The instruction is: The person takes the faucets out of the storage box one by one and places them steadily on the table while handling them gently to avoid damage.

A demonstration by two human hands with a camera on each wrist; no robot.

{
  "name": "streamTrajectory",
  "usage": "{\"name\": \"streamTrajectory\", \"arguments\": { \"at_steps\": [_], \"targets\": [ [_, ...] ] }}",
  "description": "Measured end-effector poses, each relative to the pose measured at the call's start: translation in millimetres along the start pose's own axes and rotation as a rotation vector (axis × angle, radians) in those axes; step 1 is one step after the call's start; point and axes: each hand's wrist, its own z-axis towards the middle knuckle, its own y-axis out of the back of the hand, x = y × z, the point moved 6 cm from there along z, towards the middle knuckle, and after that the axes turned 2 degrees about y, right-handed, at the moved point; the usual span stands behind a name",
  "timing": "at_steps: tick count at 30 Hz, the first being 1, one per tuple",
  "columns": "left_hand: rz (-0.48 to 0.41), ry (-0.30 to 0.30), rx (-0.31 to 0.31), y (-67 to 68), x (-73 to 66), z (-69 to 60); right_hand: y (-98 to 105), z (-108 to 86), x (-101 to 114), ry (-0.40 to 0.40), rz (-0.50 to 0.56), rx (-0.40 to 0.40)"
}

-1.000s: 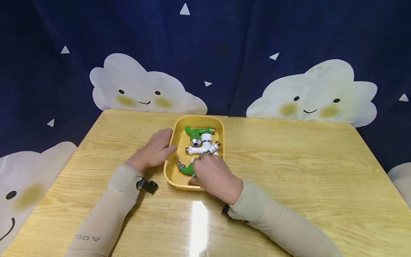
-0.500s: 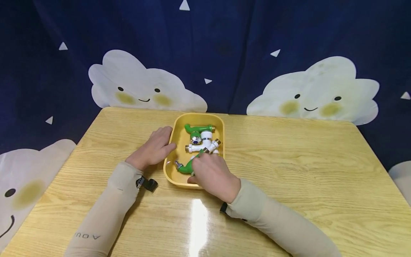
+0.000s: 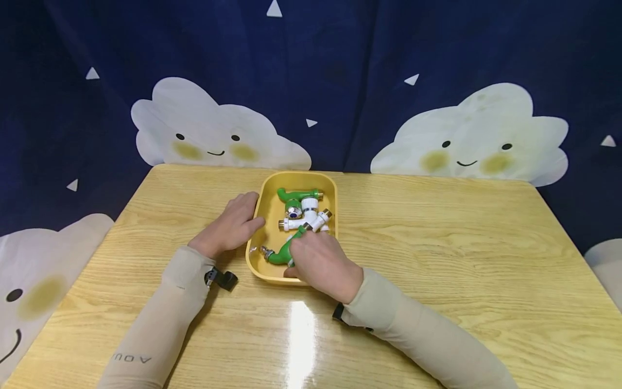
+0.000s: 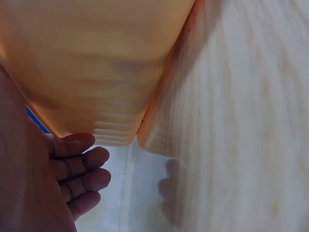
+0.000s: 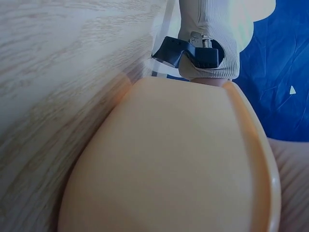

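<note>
Tray, yellow and round-cornered, stands on the wood-grained table in the head view, before a dark blue curtain. Inside lie a far green tap, a white tap with a ribbed knob, and a near green tap. The right hand reaches in and grips the near green tap, fingers curled round it and hiding part of it. The left hand rests relaxed at the left rim, thumb over the edge. In the left wrist view its four fingers bend loosely beside the outer wall. In the right wrist view that wall looms large; a pale sleeve with a black mount shows beyond, and the right hand is only a strip, its grip out of sight.
</note>
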Motion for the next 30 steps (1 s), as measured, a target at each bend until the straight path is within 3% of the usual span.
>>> {"name": "streamTrajectory", "arguments": {
  "at_steps": [4,30],
  "targets": [
    [0.001,-0.004,0.0,0.0,-0.3,0.4,-0.6,0.4,-1.3,-0.014,0.041,0.013],
    [-0.001,-0.009,-0.002,0.0,1.5,0.8,4.4,-2.6,-2.2,0.045,0.028,-0.016]
  ]
}}
